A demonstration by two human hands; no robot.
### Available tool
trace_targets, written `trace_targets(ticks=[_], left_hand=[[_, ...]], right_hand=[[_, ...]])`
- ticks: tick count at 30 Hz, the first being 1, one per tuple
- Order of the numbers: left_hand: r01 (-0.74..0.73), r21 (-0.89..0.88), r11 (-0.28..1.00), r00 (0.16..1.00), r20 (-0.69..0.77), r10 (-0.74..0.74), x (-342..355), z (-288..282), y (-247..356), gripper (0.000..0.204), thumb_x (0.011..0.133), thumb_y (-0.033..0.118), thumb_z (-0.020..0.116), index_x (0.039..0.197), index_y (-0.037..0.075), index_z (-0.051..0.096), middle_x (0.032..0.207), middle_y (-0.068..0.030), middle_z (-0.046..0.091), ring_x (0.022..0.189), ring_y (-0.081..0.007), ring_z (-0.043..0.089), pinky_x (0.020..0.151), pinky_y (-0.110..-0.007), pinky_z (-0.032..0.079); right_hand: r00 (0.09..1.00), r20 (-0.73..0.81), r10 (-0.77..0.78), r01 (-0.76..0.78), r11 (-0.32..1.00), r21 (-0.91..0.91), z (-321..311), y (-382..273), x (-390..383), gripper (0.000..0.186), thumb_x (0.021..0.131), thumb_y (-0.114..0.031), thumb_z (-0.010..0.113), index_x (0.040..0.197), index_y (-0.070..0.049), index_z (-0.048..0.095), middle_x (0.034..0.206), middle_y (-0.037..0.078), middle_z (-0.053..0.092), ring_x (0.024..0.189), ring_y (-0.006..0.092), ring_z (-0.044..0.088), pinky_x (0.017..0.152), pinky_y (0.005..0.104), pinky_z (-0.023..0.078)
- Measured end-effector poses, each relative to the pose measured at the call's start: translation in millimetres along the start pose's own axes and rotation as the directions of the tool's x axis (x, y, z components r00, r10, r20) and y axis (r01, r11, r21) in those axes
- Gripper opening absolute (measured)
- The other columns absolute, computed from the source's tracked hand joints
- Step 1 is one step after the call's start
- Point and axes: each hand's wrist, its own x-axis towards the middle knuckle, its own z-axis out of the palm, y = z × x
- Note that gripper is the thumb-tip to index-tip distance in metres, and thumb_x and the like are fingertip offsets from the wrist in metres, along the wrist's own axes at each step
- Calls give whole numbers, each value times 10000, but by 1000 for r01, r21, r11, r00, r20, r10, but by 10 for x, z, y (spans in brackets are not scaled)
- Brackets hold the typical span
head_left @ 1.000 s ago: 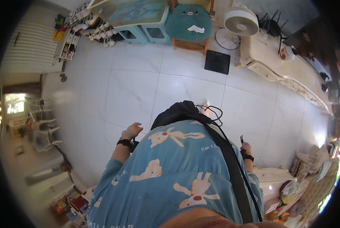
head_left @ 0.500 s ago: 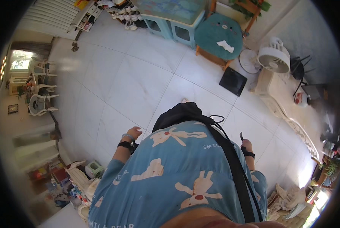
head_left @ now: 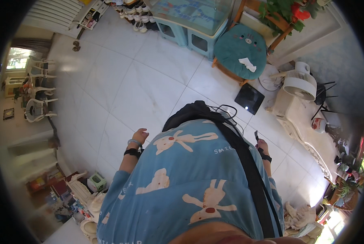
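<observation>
At right hand (head_left: 262, 145): thin dark stick (head_left: 256, 135), upright.

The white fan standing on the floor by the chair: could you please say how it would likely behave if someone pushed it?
The white fan looks top-heavy, its round head above a smaller base, so it might tip rather than slide. The tiled floor looks glossy, so a low push may make it slip. It seems light.

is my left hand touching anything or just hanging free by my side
Apart. In the head view the left hand is loosely curled over bare white floor tiles, clear of the blue shirt; nothing shows in it.
</observation>
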Motion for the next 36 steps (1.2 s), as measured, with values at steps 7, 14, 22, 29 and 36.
trace_targets(ticks=[7, 14, 22, 29, 36], left_hand=[[-79, -99, 992, 996, -54, 74, 194, 277, -203, 384, 703, 271, 566, 1025, 73, 504, 851, -116, 594, 800, -230, 567, 715, -299, 441], [239, -87, 967, 971, 47, -235, 132, 1036, -919, 453, 649, 340, 605, 1018, 89, 524, 968, -135, 566, 888, -243, 551, 775, -304, 428], [98, -685, 722, 975, -80, -209, -152, 1052, 181, 315, 739, 179, 566, 1008, 29, 501, 897, -133, 585, 844, -206, 562, 730, -280, 437], [233, -489, 840, 967, 24, -255, -198, 1391, -482, 416, 700, 298, 610, 1012, 41, 514, 887, -133, 591, 847, -200, 565, 744, -279, 438], [289, -351, 891, 956, 143, -254, 215, 1442, -891, 364, 722, 254, 573, 1012, 44, 509, 867, -111, 588, 806, -175, 562, 692, -264, 436]], right_hand=[[991, 116, 68, -77, 994, 74, -9, -246, 598, 222, 783, -202, 469, 926, -43, 529, 569, 72, 538, 422, 122, 452, 398, 259, 359], [944, 324, -62, 176, 925, -336, -226, -1012, 1652, 236, 771, -226, 473, 909, -44, 533, 569, 72, 553, 464, 155, 509, 430, 290, 393], [855, 273, -440, 507, 605, -614, -452, -2331, 2578, 262, 781, -255, 434, 908, -62, 560, 624, 89, 573, 573, 187, 565, 551, 310, 438], [880, 263, -396, 470, 644, -603, -288, -3029, 1956, 245, 779, -233, 446, 936, -79, 555, 620, 96, 565, 563, 195, 552, 551, 310, 427], [956, 148, -253, 292, 765, -574, -749, -1686, 1574, 260, 776, -246, 465, 903, -43, 565, 642, 99, 573, 585, 183, 553, 566, 309, 430]])
